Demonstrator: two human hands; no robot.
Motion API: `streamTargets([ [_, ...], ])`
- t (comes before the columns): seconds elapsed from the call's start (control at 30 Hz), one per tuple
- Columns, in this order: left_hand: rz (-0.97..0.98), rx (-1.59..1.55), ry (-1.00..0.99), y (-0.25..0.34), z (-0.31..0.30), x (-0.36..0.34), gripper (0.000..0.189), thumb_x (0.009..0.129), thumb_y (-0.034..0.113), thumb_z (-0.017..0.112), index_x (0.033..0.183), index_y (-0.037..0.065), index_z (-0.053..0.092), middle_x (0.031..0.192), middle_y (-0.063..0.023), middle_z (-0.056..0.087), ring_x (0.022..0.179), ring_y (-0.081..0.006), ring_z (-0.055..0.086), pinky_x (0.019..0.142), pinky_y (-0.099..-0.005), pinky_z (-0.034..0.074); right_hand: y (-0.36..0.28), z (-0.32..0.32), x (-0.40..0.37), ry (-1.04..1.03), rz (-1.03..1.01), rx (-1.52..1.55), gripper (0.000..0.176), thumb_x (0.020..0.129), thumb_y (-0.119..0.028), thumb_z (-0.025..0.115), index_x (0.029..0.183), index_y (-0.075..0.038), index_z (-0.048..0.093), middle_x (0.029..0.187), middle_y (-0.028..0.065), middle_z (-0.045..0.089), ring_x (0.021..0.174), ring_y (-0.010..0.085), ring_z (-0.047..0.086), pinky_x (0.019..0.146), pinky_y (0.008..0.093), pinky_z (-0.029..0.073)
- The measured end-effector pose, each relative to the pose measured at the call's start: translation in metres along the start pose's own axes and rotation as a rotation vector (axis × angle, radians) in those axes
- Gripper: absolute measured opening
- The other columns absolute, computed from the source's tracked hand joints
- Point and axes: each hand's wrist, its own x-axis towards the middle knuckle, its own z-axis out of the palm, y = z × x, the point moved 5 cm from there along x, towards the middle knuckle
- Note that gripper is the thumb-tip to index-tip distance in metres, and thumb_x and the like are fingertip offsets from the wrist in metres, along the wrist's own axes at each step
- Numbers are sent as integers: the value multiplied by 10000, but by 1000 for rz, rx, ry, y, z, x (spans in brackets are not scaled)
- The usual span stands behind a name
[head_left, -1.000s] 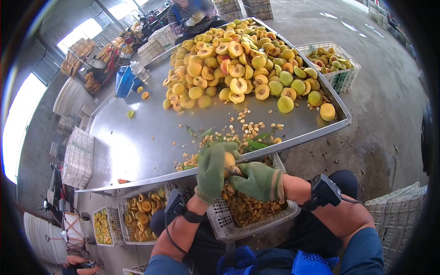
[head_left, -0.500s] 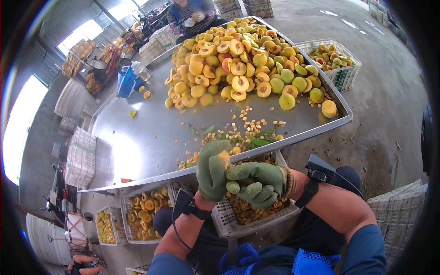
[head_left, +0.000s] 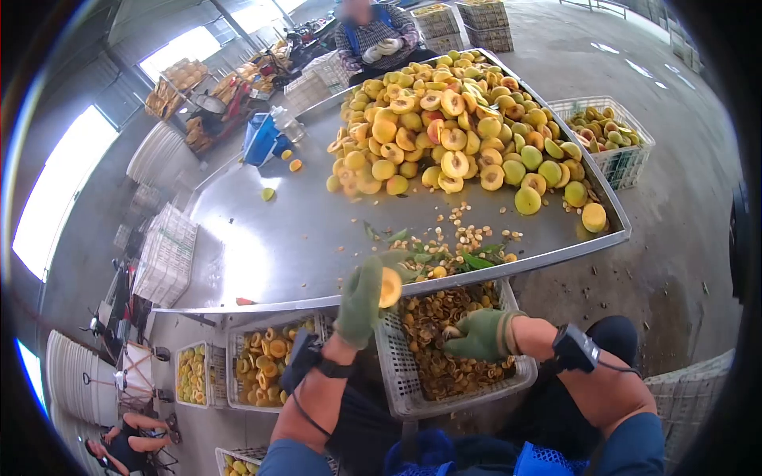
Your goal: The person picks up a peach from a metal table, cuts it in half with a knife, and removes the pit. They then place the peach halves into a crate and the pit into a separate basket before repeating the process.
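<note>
One peach half point(head_left: 389, 287), orange cut face showing, is gripped by the left hand point(head_left: 361, 303); right hand point(head_left: 478, 335) curled, grip unclear.

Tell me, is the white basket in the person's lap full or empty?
Partly full. Brown pits cover the floor of the white basket, whose walls rise above them.

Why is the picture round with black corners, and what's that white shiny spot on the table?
Head view: a fisheye lens bends the metal table and darkens the corners; the white spot is glare from the overexposed openings; the left hand and its fruit half look sharp.
</note>
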Motion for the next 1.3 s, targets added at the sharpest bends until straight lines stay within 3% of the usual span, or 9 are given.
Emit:
streamTargets([
  [0.1, 473, 719, 155, 25, -62, -13, 396, 1072, 307, 472, 1241, 13, 674, 951, -111, 744, 772, -204, 696, 711, -312, 563, -1, 13, -1, -147, -6, -123, 515, 961, -499, 496, 1222, -102, 696, 1114, 207, 721, 1089, 427, 663, 1001, 505, 494],
  [0.2, -211, 1257, 211, 7, -161, -48, 393, 989, 325, 580, 1134, -16, 710, 1043, -198, 744, 955, -266, 709, 852, -398, 556, -13, 20, -17, -227, -105, -222, 513, 985, -480, 437, 1350, -173, 626, 1243, 191, 679, 1154, 423, 643, 1022, 512, 488],
  [0.3, -52, 1432, 377, -69, -280, -50, 584, 947, 441, 611, 1184, -89, 674, 1071, -252, 727, 1005, -347, 696, 918, -421, 540, -20, 27, -32, -277, -198, -226, 491, 995, -480, 421, 1333, -185, 620, 1253, 170, 668, 1155, 398, 648, 1006, 502, 496],
  [0.6, 541, 931, 111, 23, 56, 169, 528, 973, 429, 635, 1270, -8, 634, 1055, -210, 740, 976, -359, 714, 854, -410, 548, -17, -2, -45, -108, -150, -6, 517, 997, -488, 459, 1204, -70, 681, 1176, 216, 706, 1112, 406, 664, 983, 492, 500],
  [0.7, 198, 915, 125, -7, 112, 268, 515, 913, 448, 643, 1244, 53, 625, 1116, -241, 704, 1073, -432, 655, 895, -469, 526, -6, -21, -50, -70, -98, 11, 534, 991, -501, 474, 1180, -54, 695, 1150, 227, 712, 1093, 413, 670, 982, 491, 498],
  [0.83, 393, 1122, 196, -18, 145, 291, 520, 882, 421, 705, 1167, -12, 665, 985, -184, 747, 863, -341, 713, 775, -395, 551, 13, -50, -67, 112, 79, 114, 513, 983, -498, 508, 1136, -51, 709, 1094, 227, 723, 1068, 415, 676, 970, 480, 507],
  [0.97, -39, 276, -196, -23, 120, 248, 386, 937, 303, 696, 1180, 8, 644, 897, -40, 703, 779, -149, 695, 608, -293, 548, 42, -74, -72, 619, 8, 347, 364, 977, -394, 625, 1041, -40, 679, 883, 148, 739, 763, 346, 707, 729, 405, 566],
  [1.1, -227, -289, -337, -2, 90, 132, 472, 928, 286, 673, 1279, -19, 591, 1020, -76, 670, 919, -191, 698, 711, -295, 599, 38, -80, -48, 454, -119, 1169, 302, 988, -341, 672, 1071, -55, 622, 750, 29, 658, 568, 102, 620, 473, 241, 466],
  [1.3, -8, -263, -236, -10, 69, 57, 550, 946, 197, 668, 1419, -6, 474, 1316, -149, 556, 1144, -271, 640, 886, -381, 601, 14, -67, -8, 383, -250, 1187, 321, 993, -332, 652, 1025, -15, 624, 764, 36, 659, 563, 118, 628, 478, 272, 500],
])
